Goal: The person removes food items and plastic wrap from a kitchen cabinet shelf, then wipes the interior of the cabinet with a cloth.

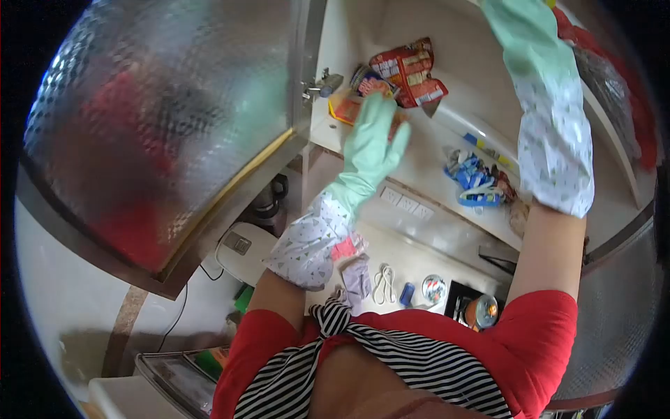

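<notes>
My left hand, in a mint-green rubber glove with a patterned white cuff, reaches into an open wall cabinet with its fingers stretched and thumb apart. Its fingertips overlap a dark round can and an orange-yellow packet; whether they touch is unclear. Just beyond lies a red snack bag. My right hand, gloved alike, is raised at the top edge, its fingers out of frame. Blue and white crumpled packaging lies on the cabinet shelf.
A textured-glass door stands open at left. On the counter below are a purple cloth, a white cord and a stove with a pot. Red bags hang over the right side.
</notes>
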Demonstrator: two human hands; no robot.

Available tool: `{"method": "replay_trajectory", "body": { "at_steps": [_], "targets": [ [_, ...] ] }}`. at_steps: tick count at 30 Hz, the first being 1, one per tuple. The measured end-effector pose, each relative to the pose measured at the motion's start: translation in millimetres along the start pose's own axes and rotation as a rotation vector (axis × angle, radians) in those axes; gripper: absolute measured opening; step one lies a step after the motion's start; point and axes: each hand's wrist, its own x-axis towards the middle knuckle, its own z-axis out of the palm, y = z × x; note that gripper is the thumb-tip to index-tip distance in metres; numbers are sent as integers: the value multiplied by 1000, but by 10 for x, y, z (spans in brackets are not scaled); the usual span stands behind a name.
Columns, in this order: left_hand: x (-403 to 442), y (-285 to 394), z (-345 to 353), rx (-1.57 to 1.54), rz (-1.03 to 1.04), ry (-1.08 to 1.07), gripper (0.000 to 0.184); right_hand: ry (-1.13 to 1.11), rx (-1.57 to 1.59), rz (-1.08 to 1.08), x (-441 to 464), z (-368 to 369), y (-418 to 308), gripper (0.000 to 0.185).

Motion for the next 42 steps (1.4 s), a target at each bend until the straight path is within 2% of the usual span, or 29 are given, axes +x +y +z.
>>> {"method": "replay_trajectory", "body": {
  "at_steps": [1,2,3,5,6,7,10,11,13,14,16,19,20,24,26,27,29,31,33,37,38,40,42],
  "targets": [
    [-44,-62,69,-32,13,162,48,-53,240,104,-171,-127,-318,53],
    [-36,-37,21,-112,-37,158,42,-53,235,116,-338,-212,-433,53],
    [-36,-35,18,-116,-38,148,42,-182,279,303,-552,-245,-525,49],
    [-36,-43,26,-182,-264,316,41,-437,374,677,-975,-192,-587,43],
    [-16,-15,17,-302,-339,355,40,-434,376,685,-1130,-132,-487,43],
    [-9,-1,2,-301,-342,347,40,-548,270,741,-1281,-66,-277,49],
    [-11,-69,37,-30,-256,244,39,-891,-63,878,-1682,204,453,68],
    [-15,-85,71,-31,-255,245,39,-890,-64,876,-1802,306,612,68],
    [-14,-110,111,129,-148,182,38,-865,-304,1091,-2029,525,868,85],
    [-18,-116,123,131,-150,188,38,-867,-305,1085,-2154,614,959,85],
    [33,-94,85,249,-156,54,39,-738,67,1313,-2345,824,1121,88],
    [26,-109,115,301,-166,45,40,-626,58,1281,-2625,1347,1408,85],
    [29,-99,119,304,-164,51,40,-586,-44,1252,-2781,1557,1544,77],
    [35,-86,111,335,-173,42,41,-425,-200,1147,-2912,1652,1489,64],
    [43,-79,107,331,-172,38,41,-410,-460,866,-2974,1595,1554,53],
    [45,-66,89,325,-169,38,41,-411,-462,864,-2978,1569,1588,53],
    [48,-50,60,313,-170,39,40,-214,-291,1096,-2896,1474,1545,49],
    [64,-34,33,301,-184,4,40,-267,-297,1057,-2693,1183,1419,47],
    [40,-44,51,286,-169,27,41,-215,-103,1275,-2338,871,1013,46],
    [7,-68,78,348,-136,82,43,-276,-97,1202,-1910,238,461,47],
    [27,-43,38,300,-205,3,45,-345,-100,1213,-1810,101,298,45],
    [30,-1,17,322,-179,30,44,-402,-111,1218,-1644,-186,32,43],
    [-1,-72,75,314,-155,57,39,-395,125,1298,-1484,-450,-177,37]
  ]
}}
